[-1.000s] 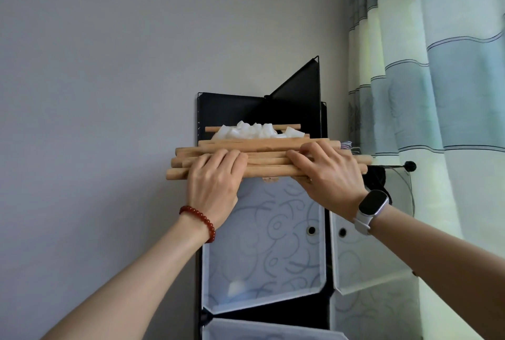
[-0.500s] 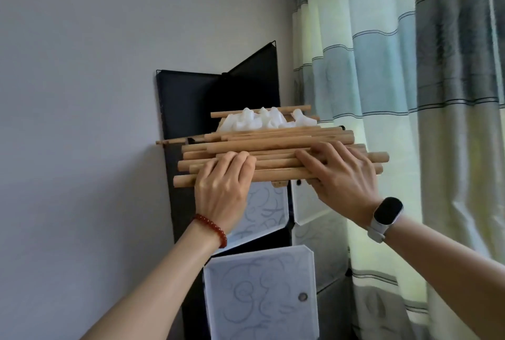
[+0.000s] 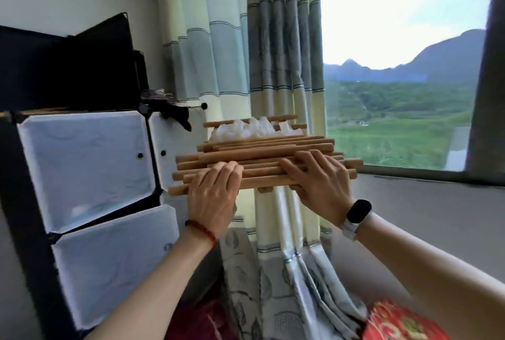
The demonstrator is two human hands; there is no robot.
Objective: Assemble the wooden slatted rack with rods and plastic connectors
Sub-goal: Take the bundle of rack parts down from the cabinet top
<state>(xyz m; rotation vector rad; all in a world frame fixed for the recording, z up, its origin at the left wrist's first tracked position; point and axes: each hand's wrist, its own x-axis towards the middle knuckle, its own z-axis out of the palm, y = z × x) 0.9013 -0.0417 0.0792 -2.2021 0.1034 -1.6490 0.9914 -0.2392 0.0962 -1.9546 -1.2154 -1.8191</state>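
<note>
Both hands carry a flat stack of wooden rods (image 3: 262,164) in the air, in front of a striped curtain (image 3: 246,52). The left hand (image 3: 211,197) grips the near edge of the stack toward its left end, with the fingers curled over the top of the front rods. The right hand (image 3: 321,184) holds the near edge toward the right end, its fingers lying across several rods on top. A small heap of white plastic connectors (image 3: 246,129) lies on the far part of the stack, beyond both hands. To the left stands a black cabinet (image 3: 82,164) with white door panels, apart from the stack. To the right is a window (image 3: 396,66).
</note>
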